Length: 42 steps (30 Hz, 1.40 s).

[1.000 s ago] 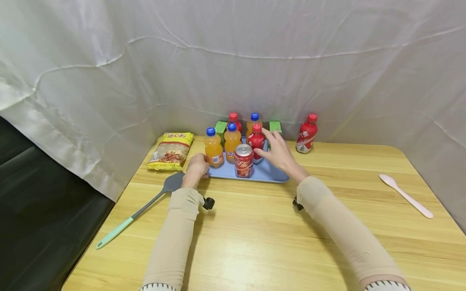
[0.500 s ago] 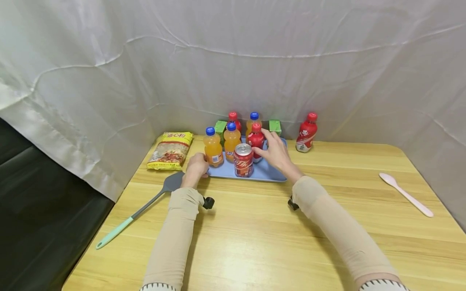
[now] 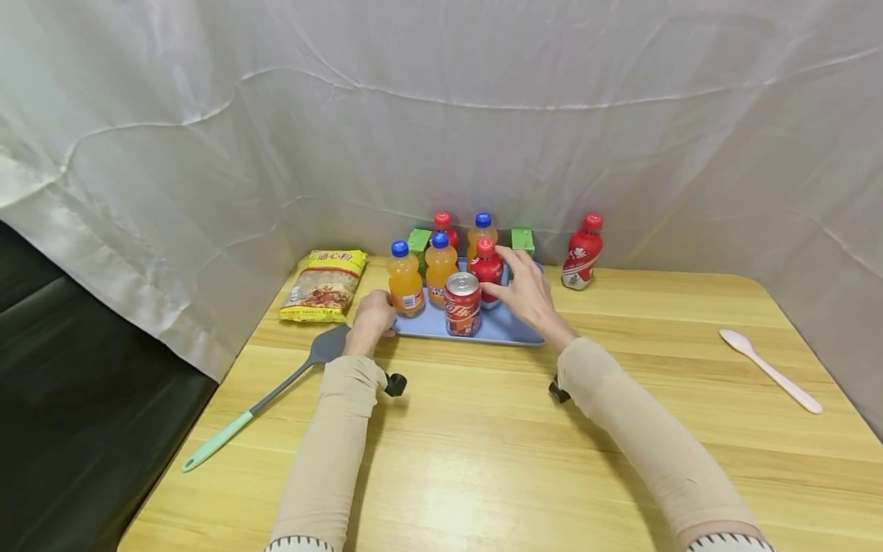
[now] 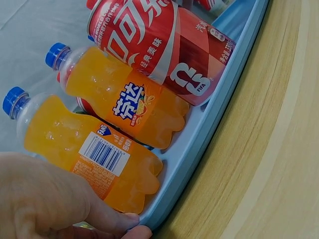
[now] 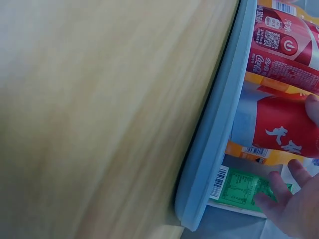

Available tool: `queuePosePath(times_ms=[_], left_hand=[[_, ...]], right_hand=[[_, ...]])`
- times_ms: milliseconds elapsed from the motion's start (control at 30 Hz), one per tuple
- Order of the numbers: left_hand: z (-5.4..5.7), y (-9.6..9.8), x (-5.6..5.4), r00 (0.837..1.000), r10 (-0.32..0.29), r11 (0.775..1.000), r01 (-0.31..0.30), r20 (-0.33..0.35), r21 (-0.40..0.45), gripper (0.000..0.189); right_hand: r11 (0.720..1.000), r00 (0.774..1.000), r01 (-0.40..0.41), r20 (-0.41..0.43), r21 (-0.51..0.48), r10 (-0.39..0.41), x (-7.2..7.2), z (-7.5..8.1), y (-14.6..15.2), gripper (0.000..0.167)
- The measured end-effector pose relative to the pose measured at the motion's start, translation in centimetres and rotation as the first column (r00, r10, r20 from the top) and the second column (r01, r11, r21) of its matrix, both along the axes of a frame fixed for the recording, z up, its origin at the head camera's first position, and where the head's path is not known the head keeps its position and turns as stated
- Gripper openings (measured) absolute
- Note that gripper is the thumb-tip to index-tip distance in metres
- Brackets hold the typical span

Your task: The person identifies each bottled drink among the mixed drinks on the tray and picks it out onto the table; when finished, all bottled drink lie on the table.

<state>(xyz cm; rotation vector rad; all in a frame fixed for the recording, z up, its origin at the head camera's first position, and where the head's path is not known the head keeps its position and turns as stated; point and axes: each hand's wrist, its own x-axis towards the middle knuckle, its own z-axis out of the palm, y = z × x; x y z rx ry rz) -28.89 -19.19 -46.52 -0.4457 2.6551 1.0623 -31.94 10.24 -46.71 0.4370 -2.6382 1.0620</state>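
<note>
My left hand (image 3: 373, 313) pinches the front left corner of a blue tray (image 3: 510, 331); thumb and fingertip meet at its rim in the left wrist view. Beside it stands an orange soda bottle (image 4: 92, 154) with a blue cap, and another orange soda bottle (image 4: 127, 99) is next to that. My right hand (image 3: 530, 291) holds a red drink bottle (image 3: 487, 267) between thumb and index finger, over the tray. Its other fingers (image 5: 279, 189) are spread, near a green carton (image 5: 244, 189). A red cola can (image 3: 462, 307) stands in front of that bottle.
Behind on the tray are a third orange bottle (image 3: 482, 230), a second red bottle (image 3: 443, 224) and another green carton (image 3: 418, 241). A tilted red bottle (image 3: 582, 253) stands right, a pasta bag (image 3: 324, 287) and spatula (image 3: 327, 345) left, a pink spoon (image 3: 769, 369) far right.
The red drink bottle's cap sits slightly lower than half a second ago. My right forearm has shifted slightly left from a second ago. The left hand stays at the tray corner.
</note>
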Motion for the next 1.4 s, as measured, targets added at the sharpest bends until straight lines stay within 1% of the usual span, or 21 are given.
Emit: queuePosePath(times_ms=[167,300,400,533,667,833,967,1067,1167,1233,1400], left_hand=[[0.0,0.1,-0.1,1.0,-0.001,1.0,0.001,-0.003,-0.006,0.037],[0.0,0.1,-0.1,1.0,0.001,1.0,-0.001,-0.005,-0.009,0.038],[-0.1,0.1,0.0,1.0,-0.002,1.0,0.001,-0.005,-0.007,0.038],[0.1,0.0,0.3,1.0,-0.005,1.0,0.005,0.001,0.003,0.039],[0.3,0.2,0.6,1.0,0.01,1.0,-0.01,0.013,0.009,0.041],[0.3,0.3,0.5,1.0,0.011,1.0,-0.011,0.012,0.011,0.041],[0.2,0.3,0.4,1.0,0.012,1.0,-0.012,0.015,0.004,0.041],[0.2,0.3,0.3,1.0,0.011,1.0,-0.011,0.017,0.0,0.042],[0.2,0.3,0.4,1.0,0.009,1.0,-0.009,0.014,0.002,0.042],[0.2,0.3,0.5,1.0,0.006,1.0,-0.006,0.012,0.005,0.041],[0.3,0.2,0.5,1.0,0.002,1.0,-0.002,0.016,0.002,0.041]], right_hand=[[0.998,0.998,-0.007,-0.07,-0.068,0.002,0.4,0.4,0.4,0.077],[0.99,0.996,-0.008,-0.089,-0.141,-0.005,0.8,1.2,0.7,0.076],[0.981,0.998,0.001,-0.063,-0.196,-0.014,1.3,1.8,0.9,0.076],[0.962,1.0,0.005,-0.015,-0.274,-0.01,2.2,2.9,1.3,0.076],[0.941,1.0,0.011,0.028,-0.339,-0.001,2.9,4.1,1.7,0.075],[0.923,0.995,0.036,0.099,-0.382,0.003,3.8,5.6,2.6,0.075],[0.917,0.995,0.012,0.096,-0.398,0.028,4.4,6.6,3.6,0.073],[0.897,0.994,-0.021,0.088,-0.441,0.066,4.8,7.2,4.4,0.071],[0.874,0.991,-0.028,0.101,-0.485,0.088,5.3,7.7,5.4,0.07],[0.863,0.99,-0.016,0.111,-0.505,0.083,5.5,8.0,6.2,0.07],[0.854,0.991,0.046,0.132,-0.518,0.027,5.7,8.1,8.2,0.074]])
